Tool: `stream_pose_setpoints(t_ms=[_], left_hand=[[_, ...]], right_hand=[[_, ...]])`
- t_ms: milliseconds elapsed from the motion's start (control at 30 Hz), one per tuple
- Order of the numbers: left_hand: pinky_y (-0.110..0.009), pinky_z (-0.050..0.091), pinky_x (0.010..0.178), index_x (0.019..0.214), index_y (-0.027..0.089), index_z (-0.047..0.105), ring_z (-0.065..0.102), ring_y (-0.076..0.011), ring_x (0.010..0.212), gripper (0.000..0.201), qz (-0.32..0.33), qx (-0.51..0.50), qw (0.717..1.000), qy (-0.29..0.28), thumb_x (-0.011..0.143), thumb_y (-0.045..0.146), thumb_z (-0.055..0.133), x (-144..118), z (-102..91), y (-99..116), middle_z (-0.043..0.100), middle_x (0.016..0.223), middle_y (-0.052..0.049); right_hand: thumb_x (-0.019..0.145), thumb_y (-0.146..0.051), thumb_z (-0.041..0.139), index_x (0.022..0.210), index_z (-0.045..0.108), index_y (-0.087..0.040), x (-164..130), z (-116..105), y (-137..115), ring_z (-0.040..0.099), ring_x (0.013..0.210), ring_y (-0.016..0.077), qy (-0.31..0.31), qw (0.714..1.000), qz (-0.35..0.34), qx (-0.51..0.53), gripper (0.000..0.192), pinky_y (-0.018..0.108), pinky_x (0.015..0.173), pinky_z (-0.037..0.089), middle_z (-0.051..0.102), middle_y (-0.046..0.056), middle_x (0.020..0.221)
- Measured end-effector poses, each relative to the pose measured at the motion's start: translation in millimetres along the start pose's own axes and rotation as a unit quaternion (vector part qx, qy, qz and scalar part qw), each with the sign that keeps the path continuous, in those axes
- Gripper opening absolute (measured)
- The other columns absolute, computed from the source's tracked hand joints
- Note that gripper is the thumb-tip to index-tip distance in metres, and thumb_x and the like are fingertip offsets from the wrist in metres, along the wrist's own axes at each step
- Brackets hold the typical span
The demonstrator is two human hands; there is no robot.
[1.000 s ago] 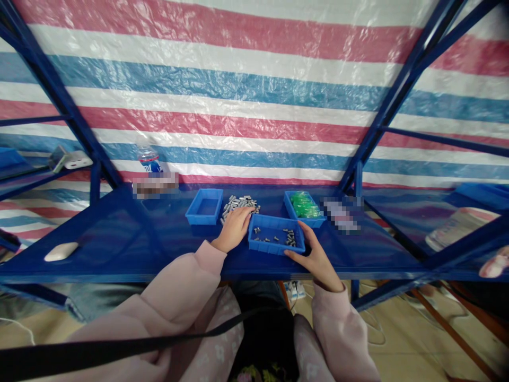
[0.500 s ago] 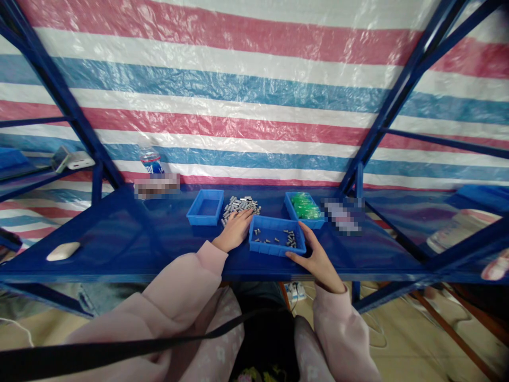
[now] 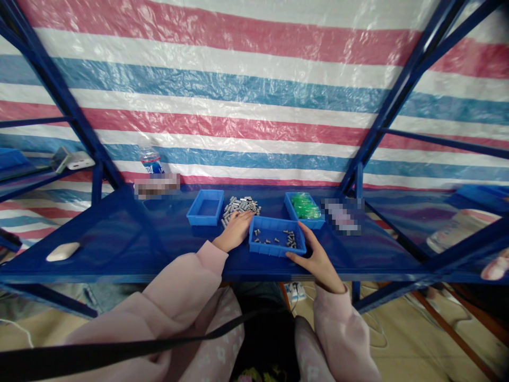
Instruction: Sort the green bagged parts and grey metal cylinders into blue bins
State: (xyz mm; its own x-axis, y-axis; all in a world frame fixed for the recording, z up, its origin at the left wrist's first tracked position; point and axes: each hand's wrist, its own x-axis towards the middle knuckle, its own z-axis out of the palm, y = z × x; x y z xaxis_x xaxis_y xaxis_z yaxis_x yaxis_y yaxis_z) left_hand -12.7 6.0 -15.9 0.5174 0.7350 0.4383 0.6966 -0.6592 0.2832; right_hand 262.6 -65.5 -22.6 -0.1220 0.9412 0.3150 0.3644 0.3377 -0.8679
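The fingers [image 3: 245, 216] of the left hand [image 3: 234, 232] lie close together on the near edge of a pile of small silvery metal cylinders [image 3: 242, 203]; whether they pinch one cannot be told, as the tips are partly lost among the pieces. The right hand [image 3: 316, 258] has its thumb and fingers set wide apart, clasping the right end of a blue plastic bin [image 3: 264, 248], thumb at the near wall and fingers at the far right corner.

As for writing, the clear plastic bottle [image 3: 150, 159] at the far left carries a blue label with white characters and a red band above; the characters are too small to read. Two pixelated patches, one before the bottle and one at the far right, hide what lies there.

The clasped bin stands near the middle of the blue bench [image 3: 167, 249] and holds small metal screws [image 3: 291, 240], most gathered at its right end and a few scattered to the left. Just beyond it on the right, a second blue bin [image 3: 317, 224] holds green pieces in clear plastic [image 3: 304, 206]. Left of the pile, a third blue bin [image 3: 207, 206] shows its blue floor. A white computer mouse [image 3: 62, 251] lies at the near left.
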Motion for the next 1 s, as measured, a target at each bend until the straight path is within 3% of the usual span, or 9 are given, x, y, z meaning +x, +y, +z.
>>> stream_pose_setpoints(t_ms=[133, 333, 533, 733, 1000], left_hand=[[-0.047, 0.032, 0.102, 0.117, 0.018, 0.063, 0.054, -0.0277, 0.121, 0.034, 0.01, -0.001, 1.0, 0.023, 0.089, 0.013, 0.045, 2, -1.1, 0, 0.065, 0.122, -0.013], [-0.044, 0.034, 0.094, 0.094, 0.017, 0.064, 0.059, -0.0254, 0.099, 0.022, 0.004, 0.017, 1.0, 0.002, 0.089, 0.013, 0.043, 5, -10.0, 8, 0.068, 0.098, -0.01], [-0.045, 0.034, 0.092, 0.094, 0.017, 0.064, 0.057, -0.0273, 0.101, 0.021, -0.011, 0.031, 0.999, -0.001, 0.088, 0.013, 0.045, 5, -13.0, 11, 0.067, 0.099, -0.011], [-0.043, 0.033, 0.094, 0.107, 0.018, 0.062, 0.057, -0.0264, 0.107, 0.028, -0.001, 0.0, 1.0, 0.002, 0.087, 0.011, 0.044, 2, -6.1, 4, 0.068, 0.107, -0.011], [-0.042, 0.032, 0.094, 0.099, 0.018, 0.063, 0.058, -0.0256, 0.104, 0.024, -0.01, 0.001, 1.0, 0.012, 0.088, 0.01, 0.043, 2, -3.6, 3, 0.068, 0.103, -0.01]], right_hand=[[0.073, -0.043, 0.077, 0.147, 0.032, -0.029, 0, -1, 1, 0.051, 0.127, 0.0306, -0.005, 1.0, -0.006, 0.001, 0.088, 0.049, 0.107, 0.043, 0.046, 0.008, 0.145], [0.072, -0.043, 0.077, 0.147, 0.033, -0.029, 0, -2, -1, 0.053, 0.125, 0.0304, -0.01, 1.0, -0.002, 0.004, 0.088, 0.048, 0.106, 0.044, 0.047, 0.008, 0.144], [0.072, -0.043, 0.077, 0.147, 0.034, -0.029, 1, -2, -1, 0.051, 0.127, 0.0301, -0.009, 1.0, -0.009, -0.001, 0.088, 0.048, 0.108, 0.042, 0.047, 0.008, 0.144], [0.072, -0.044, 0.078, 0.147, 0.033, -0.029, 0, -2, -1, 0.052, 0.126, 0.0301, -0.009, 1.0, -0.006, -0.004, 0.088, 0.048, 0.106, 0.044, 0.047, 0.008, 0.145], [0.072, -0.043, 0.077, 0.147, 0.033, -0.028, 0, -2, -1, 0.055, 0.122, 0.0309, -0.01, 1.0, -0.002, 0.001, 0.088, 0.047, 0.103, 0.047, 0.049, 0.008, 0.143]])
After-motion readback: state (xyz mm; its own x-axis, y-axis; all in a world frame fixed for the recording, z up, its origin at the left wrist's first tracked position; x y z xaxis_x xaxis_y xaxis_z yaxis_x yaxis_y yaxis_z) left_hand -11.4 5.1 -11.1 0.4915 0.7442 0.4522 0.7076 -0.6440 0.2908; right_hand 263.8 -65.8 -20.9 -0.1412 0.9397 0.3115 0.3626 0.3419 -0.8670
